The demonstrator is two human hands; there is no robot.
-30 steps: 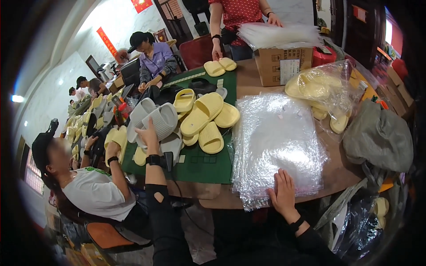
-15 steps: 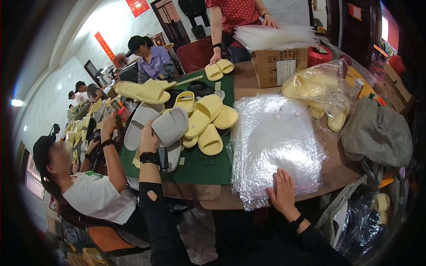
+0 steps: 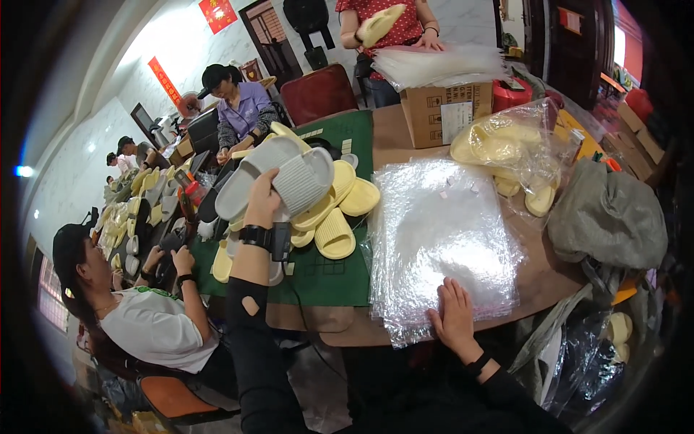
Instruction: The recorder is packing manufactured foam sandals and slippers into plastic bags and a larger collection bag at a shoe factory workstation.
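Observation:
My left hand (image 3: 263,199) grips grey slide slippers (image 3: 303,182) with ribbed straps, raised above the pile; they overlap, and I cannot tell for certain whether there are two. Beneath and beside them several yellow slide slippers (image 3: 336,235) lie heaped on the green mat (image 3: 340,282). My right hand (image 3: 454,315) rests with fingers outstretched on the near right corner of a stack of clear plastic bags (image 3: 441,224), holding nothing.
A cardboard box (image 3: 441,116) topped with more clear bags stands at the far side. Bagged yellow slippers (image 3: 506,145) and a grey sack (image 3: 607,217) lie to the right. One co-worker (image 3: 152,318) sits close on my left; another, in a red dotted top (image 3: 405,32), stands across the table.
My left hand has lifted the grey slippers up off the pile. The standing co-worker has raised a yellow slipper from the table. My right hand stays on the bags.

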